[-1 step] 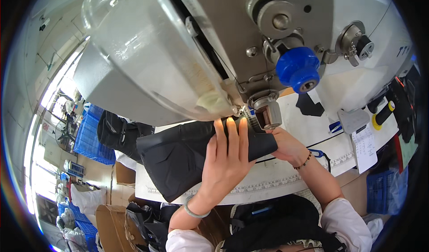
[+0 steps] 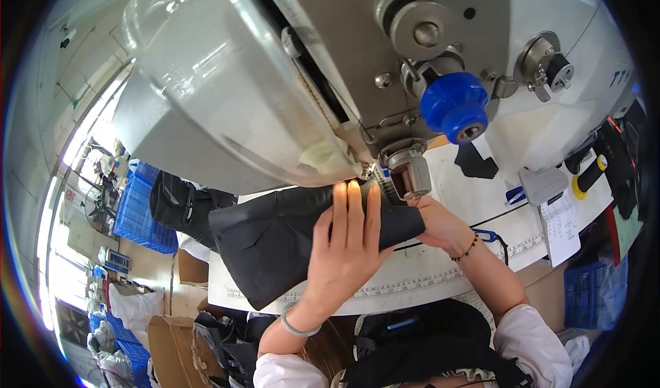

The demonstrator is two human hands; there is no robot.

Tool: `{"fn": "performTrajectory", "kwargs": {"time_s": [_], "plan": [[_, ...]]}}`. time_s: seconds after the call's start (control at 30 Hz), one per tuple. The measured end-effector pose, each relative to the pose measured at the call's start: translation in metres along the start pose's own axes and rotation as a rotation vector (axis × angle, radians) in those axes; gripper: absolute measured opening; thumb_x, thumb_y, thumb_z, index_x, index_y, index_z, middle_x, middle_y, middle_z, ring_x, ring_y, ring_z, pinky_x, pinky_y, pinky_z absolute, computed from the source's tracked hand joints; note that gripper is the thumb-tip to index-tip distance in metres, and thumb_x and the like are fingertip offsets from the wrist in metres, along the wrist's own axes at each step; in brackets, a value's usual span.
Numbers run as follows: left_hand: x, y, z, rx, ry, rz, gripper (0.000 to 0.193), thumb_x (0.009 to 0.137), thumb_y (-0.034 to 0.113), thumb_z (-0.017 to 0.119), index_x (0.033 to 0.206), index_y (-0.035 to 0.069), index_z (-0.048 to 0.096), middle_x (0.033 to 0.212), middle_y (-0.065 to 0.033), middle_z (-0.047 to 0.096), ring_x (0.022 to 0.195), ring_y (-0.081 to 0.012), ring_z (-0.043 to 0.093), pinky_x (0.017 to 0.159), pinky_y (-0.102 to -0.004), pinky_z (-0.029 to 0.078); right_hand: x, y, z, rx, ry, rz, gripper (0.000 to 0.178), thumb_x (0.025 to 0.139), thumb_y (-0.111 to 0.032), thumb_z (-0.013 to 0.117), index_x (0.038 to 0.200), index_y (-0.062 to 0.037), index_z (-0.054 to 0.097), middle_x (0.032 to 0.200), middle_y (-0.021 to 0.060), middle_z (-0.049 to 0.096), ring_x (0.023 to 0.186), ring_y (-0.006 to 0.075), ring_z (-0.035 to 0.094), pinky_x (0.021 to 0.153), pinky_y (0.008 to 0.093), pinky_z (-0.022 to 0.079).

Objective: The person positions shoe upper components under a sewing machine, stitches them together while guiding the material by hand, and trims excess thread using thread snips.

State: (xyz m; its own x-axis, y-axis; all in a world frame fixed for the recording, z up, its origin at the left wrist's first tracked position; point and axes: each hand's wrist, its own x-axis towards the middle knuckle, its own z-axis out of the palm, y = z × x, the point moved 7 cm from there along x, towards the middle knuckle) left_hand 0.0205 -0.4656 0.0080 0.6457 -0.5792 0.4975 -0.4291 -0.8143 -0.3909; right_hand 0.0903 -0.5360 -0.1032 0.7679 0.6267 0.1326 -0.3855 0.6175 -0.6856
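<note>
A folded black fabric piece [image 2: 268, 240] lies on the white table under the head of a large grey sewing machine [image 2: 213, 113]. Flat on top of it rests my left hand [image 2: 347, 250], its fingers stretched out toward the lit needle area [image 2: 371, 175]. At the fabric's right end, my right hand [image 2: 440, 224] grips the edge, with the fingertips partly hidden behind the cloth and machine parts. Just above that hand is a metal cylindrical part [image 2: 410, 171], and higher up a blue knob [image 2: 454, 106]. The needle itself is too small to make out.
A ruler strip [image 2: 405, 283] runs along the table's front edge. To the right lie a black fabric scrap [image 2: 476, 161], blue-handled snips [image 2: 489, 236] and a paper sheet [image 2: 560, 226]. Black bags [image 2: 182, 202], a blue crate [image 2: 141, 213] and a cardboard box [image 2: 180, 350] stand at the left.
My left hand has shifted very slightly left on the fabric, and the fabric's left end with it. My right hand keeps its grip in nearly the same place.
</note>
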Motion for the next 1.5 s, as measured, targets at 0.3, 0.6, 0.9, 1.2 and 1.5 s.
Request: {"fn": "performTrajectory", "kwargs": {"time_s": [0.3, 0.6, 0.9, 1.2, 1.5], "plan": [[-0.102, -0.100, -0.034, -0.220, 0.566, -0.915, 0.051, 0.072, 0.010, 0.066, 0.117, -0.002, 0.047, 0.111, -0.0180, 0.050, 0.109, -0.0321, 0.046, 0.094, -0.0399, 0.034, 0.004, 0.005, -0.001, -0.024, -0.043, -0.051, 0.019, 0.085, -0.005, 0.058, 0.102, 0.0025, 0.061, 0.098, 0.0013, 0.061, 0.087, 0.0068, 0.057, 0.076, 0.0208, 0.048], [-0.103, -0.113, -0.022, -0.479, 0.582, -1.057, 0.039, 0.077, 0.016, 0.067, 0.106, -0.002, 0.048, 0.095, -0.0108, 0.054, 0.086, -0.0199, 0.051, 0.081, -0.0314, 0.040, 0.004, 0.009, -0.003, 0.056, 0.030, 0.036, 0.017, 0.081, 0.001, 0.058, 0.097, 0.0010, 0.063, 0.092, 0.0070, 0.064, 0.083, 0.0141, 0.062, 0.071, 0.0258, 0.050], [-0.101, -0.108, -0.026, -0.484, 0.578, -1.086, 0.039, 0.079, 0.017, 0.067, 0.107, -0.002, 0.047, 0.094, -0.0107, 0.054, 0.085, -0.0195, 0.051, 0.079, -0.0306, 0.041, 0.007, 0.011, 0.000, 0.148, 0.016, -0.008, 0.020, 0.085, -0.004, 0.056, 0.104, 0.0012, 0.060, 0.100, 0.0049, 0.062, 0.090, 0.0108, 0.060, 0.079, 0.0247, 0.049], [-0.102, -0.118, -0.023, -0.507, 0.540, -1.074, 0.041, 0.078, 0.019, 0.068, 0.107, -0.001, 0.048, 0.093, -0.0105, 0.055, 0.085, -0.0193, 0.052, 0.079, -0.0307, 0.041, 0.002, 0.018, -0.005, 0.240, 0.007, -0.025, 0.018, 0.085, -0.005, 0.056, 0.099, 0.0041, 0.060, 0.098, 0.0076, 0.063, 0.087, 0.0136, 0.061, 0.077, 0.0264, 0.050], [-0.096, -0.130, -0.014, -0.580, 0.546, -1.065, 0.039, 0.077, 0.020, 0.068, 0.104, 0.000, 0.050, 0.093, -0.0107, 0.055, 0.086, -0.0200, 0.052, 0.082, -0.0298, 0.040, 0.001, 0.021, -0.004, 0.229, -0.021, -0.034, 0.021, 0.086, -0.007, 0.055, 0.104, 0.0029, 0.059, 0.100, 0.0081, 0.063, 0.088, 0.0132, 0.062, 0.079, 0.0266, 0.050]]}}
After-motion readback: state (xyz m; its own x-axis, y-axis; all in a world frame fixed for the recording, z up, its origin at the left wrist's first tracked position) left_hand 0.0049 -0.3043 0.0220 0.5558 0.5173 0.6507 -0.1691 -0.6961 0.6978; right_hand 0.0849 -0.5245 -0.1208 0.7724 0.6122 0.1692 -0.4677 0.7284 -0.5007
